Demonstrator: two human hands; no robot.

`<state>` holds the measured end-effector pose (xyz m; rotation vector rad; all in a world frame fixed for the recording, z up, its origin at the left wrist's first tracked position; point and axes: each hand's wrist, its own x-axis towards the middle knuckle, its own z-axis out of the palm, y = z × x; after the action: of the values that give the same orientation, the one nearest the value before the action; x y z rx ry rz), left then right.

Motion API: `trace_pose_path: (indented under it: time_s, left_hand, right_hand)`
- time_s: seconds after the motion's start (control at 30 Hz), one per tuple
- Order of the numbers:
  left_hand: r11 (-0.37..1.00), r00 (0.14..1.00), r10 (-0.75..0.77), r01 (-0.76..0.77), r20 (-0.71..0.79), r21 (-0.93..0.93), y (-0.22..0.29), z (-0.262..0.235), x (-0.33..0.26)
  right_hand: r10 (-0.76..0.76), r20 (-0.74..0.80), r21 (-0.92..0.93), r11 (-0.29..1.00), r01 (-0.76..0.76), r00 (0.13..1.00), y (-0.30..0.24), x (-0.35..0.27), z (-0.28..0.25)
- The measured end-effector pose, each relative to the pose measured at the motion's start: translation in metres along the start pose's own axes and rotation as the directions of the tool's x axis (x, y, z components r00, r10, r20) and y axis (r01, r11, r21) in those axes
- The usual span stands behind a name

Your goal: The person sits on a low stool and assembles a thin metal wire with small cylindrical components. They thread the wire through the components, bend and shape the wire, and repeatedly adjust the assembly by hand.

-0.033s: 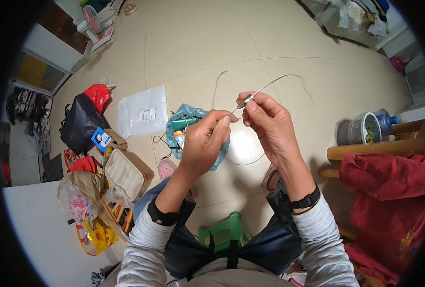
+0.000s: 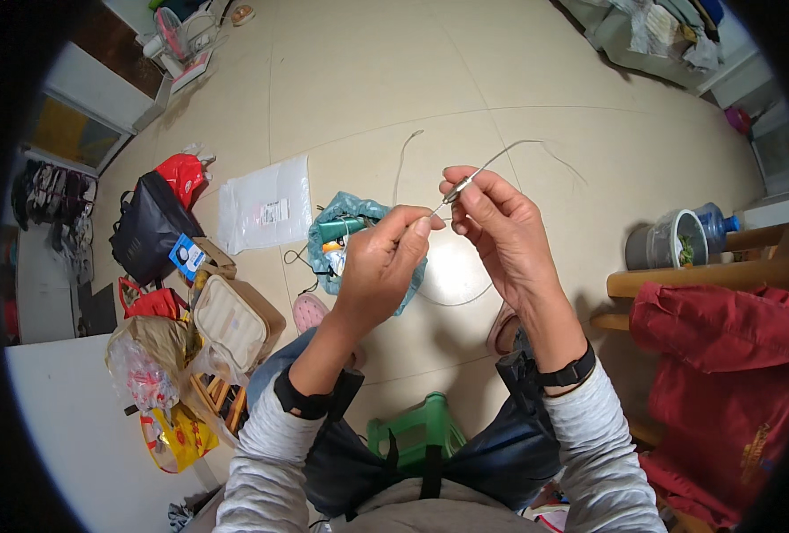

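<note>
A small silvery metal cylinder (image 2: 455, 191) is pinched between the thumb and fingers of my right hand (image 2: 511, 233). Thin steel wire cable (image 2: 504, 155) runs through it, and its frayed-looking tail arcs away to the right. On the other side of the cylinder, my left hand (image 2: 375, 266) grips the cable between thumb and forefinger. A further length of cable ending in a small loop (image 2: 417, 133) rises beyond the left hand; another length curves down below the hands. Under the left hand, partly covered, is an open teal bag (image 2: 326, 219) with a green item and other things inside.
A white plastic mailer (image 2: 265, 204) lies on the tiled floor. On the left are a black bag (image 2: 150, 229), a lidded beige box (image 2: 234, 324) and several shopping bags. A green stool (image 2: 434, 410) is between my legs. On the right, red cloth (image 2: 718, 329) drapes a wooden chair beside buckets (image 2: 678, 238).
The metal cylinder has tilted slightly more upright in my right hand. The cable's thin tail has shifted a little at its far end. Both hands keep their grip.
</note>
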<state>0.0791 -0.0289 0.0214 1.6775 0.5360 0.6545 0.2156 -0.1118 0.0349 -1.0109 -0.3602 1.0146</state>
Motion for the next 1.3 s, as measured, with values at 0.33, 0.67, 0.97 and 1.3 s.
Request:
trace_pose_path:
  time_s: [0.33, 0.67, 0.97, 1.3]
  left_hand:
    - [0.997, 1.000, -0.022, 0.023, 0.020, -0.080, 0.016, 0.002, -0.010]
    - [0.999, 1.000, -0.010, 0.011, 0.022, -0.046, 0.026, 0.003, -0.009]
    - [0.998, 0.999, -0.038, 0.038, 0.017, -0.041, 0.021, 0.005, -0.009]
    - [0.997, 1.000, -0.005, 0.006, -0.025, 0.074, 0.018, 0.008, -0.008]
  right_hand:
    - [0.243, 0.165, 0.429, 0.855, -0.291, 0.956, 0.009, -0.002, -0.004]
    - [0.267, 0.167, 0.499, 0.807, -0.314, 0.949, 0.010, -0.003, -0.003]
    - [0.143, 0.102, 0.352, 0.921, -0.170, 0.984, 0.005, -0.004, -0.002]
    - [0.108, 0.097, 0.323, 0.937, -0.134, 0.989, 0.008, -0.006, 0.000]
